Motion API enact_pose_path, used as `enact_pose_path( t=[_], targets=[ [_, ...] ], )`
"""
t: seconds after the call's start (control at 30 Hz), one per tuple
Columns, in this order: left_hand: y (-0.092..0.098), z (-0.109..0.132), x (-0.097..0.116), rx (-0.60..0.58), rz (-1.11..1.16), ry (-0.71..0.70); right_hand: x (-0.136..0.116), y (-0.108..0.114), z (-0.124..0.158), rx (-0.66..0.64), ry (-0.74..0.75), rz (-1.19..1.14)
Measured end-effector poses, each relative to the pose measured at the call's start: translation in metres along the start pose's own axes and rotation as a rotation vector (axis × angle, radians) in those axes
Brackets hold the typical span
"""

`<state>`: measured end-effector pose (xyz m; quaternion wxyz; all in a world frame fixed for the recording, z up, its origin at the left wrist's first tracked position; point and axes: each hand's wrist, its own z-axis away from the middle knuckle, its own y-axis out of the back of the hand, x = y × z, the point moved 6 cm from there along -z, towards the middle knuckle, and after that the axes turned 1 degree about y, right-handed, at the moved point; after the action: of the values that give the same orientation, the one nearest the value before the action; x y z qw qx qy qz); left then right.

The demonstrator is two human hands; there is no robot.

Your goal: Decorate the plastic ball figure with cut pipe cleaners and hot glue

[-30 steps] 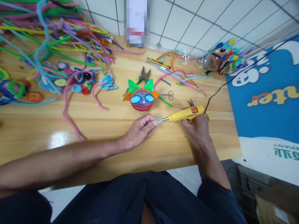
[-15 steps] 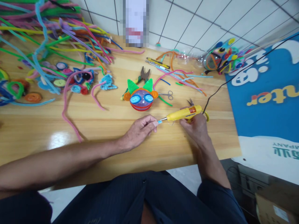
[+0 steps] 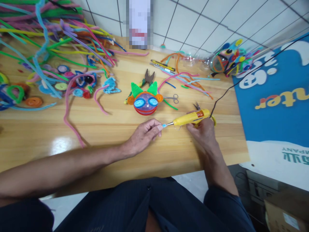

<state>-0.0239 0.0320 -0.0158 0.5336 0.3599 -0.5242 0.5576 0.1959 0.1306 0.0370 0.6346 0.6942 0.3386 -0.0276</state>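
Note:
My left hand (image 3: 146, 134) pinches a small light-blue piece (image 3: 164, 125), mostly hidden by the fingers; it looks like pipe cleaner. My right hand (image 3: 203, 130) is wrapped round a yellow hot glue gun (image 3: 190, 118), whose metal nozzle points left and meets or nearly meets the blue piece. Just beyond my hands sits a mask-like figure (image 3: 145, 103) with green ears, blue oval eyes, orange coils at the sides and a red mouth. Behind the glue gun, partly covered, lies a pointed metal tool (image 3: 197, 106).
Pliers (image 3: 149, 77), small scissors (image 3: 174, 98) and a yellow cutter knife (image 3: 164, 65) lie behind the figure. Pipe cleaners (image 3: 72, 48) are heaped at the left. A decorated clear bottle (image 3: 224, 61) stands back right. The glue gun's black cord (image 3: 225, 91) runs to the upper right.
The glue gun has shifted very slightly to the right, and a bit more of the blue piece shows at its nozzle. My left hand is almost still.

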Motion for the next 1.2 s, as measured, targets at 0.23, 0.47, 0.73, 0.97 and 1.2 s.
enact_pose_path(
  t=[0.23, 0.47, 0.73, 0.97, 1.2],
  targets=[
    [-0.001, 0.000, 0.005, -0.022, -0.015, -0.017, -0.002, -0.005, -0.001, -0.002, 0.028, -0.027],
    [-0.001, 0.001, 0.004, -0.017, -0.025, -0.016, 0.003, -0.007, -0.001, 0.013, 0.030, -0.009],
    [0.000, 0.000, 0.004, -0.005, -0.005, -0.026, 0.008, -0.006, -0.001, 0.046, 0.013, 0.008],
    [0.002, 0.000, -0.001, 0.017, 0.024, 0.000, 0.007, -0.004, -0.001, 0.019, 0.010, -0.013],
    [0.001, -0.001, -0.002, 0.020, 0.030, 0.008, 0.006, -0.007, -0.001, -0.004, -0.018, -0.013]
  ],
)
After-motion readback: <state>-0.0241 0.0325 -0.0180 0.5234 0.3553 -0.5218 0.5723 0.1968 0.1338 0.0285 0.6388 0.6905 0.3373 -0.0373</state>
